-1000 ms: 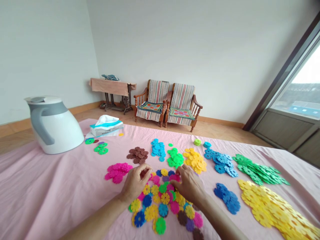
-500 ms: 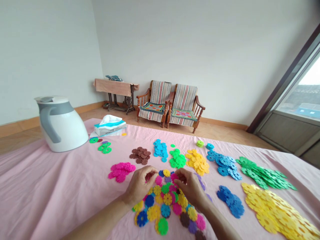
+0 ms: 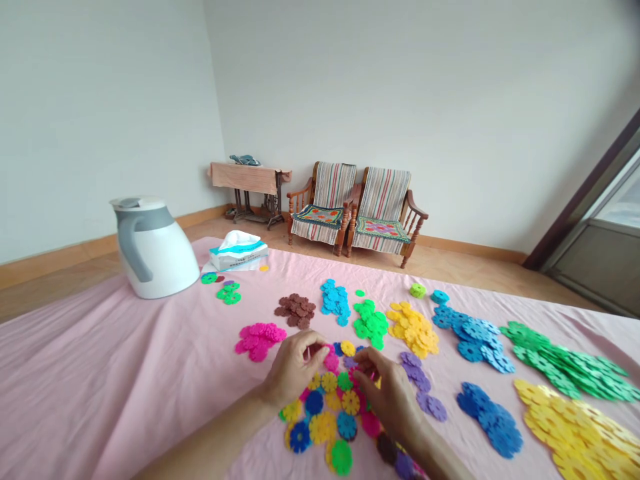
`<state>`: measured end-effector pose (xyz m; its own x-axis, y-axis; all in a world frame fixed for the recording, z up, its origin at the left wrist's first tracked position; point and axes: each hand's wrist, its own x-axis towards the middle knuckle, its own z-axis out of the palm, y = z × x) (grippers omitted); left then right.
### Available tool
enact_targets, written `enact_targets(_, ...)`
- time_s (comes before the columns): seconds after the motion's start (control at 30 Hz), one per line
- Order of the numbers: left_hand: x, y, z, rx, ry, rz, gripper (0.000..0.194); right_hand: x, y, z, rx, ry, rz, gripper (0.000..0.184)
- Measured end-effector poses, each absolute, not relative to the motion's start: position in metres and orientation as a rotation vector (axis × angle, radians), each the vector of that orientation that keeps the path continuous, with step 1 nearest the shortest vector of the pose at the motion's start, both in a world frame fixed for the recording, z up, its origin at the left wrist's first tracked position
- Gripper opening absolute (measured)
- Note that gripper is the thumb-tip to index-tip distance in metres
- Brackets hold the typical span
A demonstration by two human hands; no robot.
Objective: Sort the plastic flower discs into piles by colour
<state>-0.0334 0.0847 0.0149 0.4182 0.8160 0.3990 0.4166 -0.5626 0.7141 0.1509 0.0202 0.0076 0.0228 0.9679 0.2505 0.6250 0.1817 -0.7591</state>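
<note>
My left hand (image 3: 296,363) is pinched at the far edge of a mixed heap of plastic flower discs (image 3: 323,427), with a pink flower disc (image 3: 329,349) showing at its fingertips. My right hand (image 3: 384,381) is curled over the heap's right side, fingertips close together and pointing down among the discs. Whatever those fingers hold, if anything, is hidden. The heap mixes yellow, blue, green, pink, purple and brown discs. Sorted piles stand around it: pink (image 3: 259,341), brown (image 3: 296,310), light green (image 3: 371,323), yellow (image 3: 413,329) and purple (image 3: 416,372).
A white and grey jug (image 3: 157,250) and a tissue box (image 3: 239,253) stand at the left on the pink tablecloth (image 3: 165,373). More discs lie at right: blue (image 3: 490,419), green (image 3: 565,360) and a large yellow pile (image 3: 575,427). Two wooden armchairs (image 3: 383,217) stand by the wall.
The view has swung a little left, so everything sits further right. My right hand has moved nearer, over the heap, uncovering the purple pile. A pink disc now shows at my left fingertips.
</note>
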Motion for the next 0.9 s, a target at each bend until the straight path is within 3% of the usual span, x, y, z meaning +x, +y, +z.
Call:
enact_targets(0.17,-0.062,0.116,0.018,2.147,1.436,1.079,0.02,0.169,0.025,0.002,-1.635,-1.701,0.41,0.013)
enact_targets(0.3,-0.089,0.132,0.024,2.225,1.666,0.841,0.012,0.176,0.027,-0.005,-1.656,-1.695,0.364,0.015)
enact_targets(0.53,-0.111,0.139,0.034,2.253,1.776,0.734,0.01,0.182,0.03,-0.011,-1.672,-1.683,0.346,0.014)
enact_targets(0.7,-0.094,0.132,0.028,2.371,1.529,0.962,0.015,0.184,0.033,-0.012,-1.713,-1.675,0.284,0.014)
enact_targets(0.9,-0.057,0.11,0.014,2.527,1.1,0.827,0.023,0.186,0.034,-0.015,-1.734,-1.703,0.236,0.018)
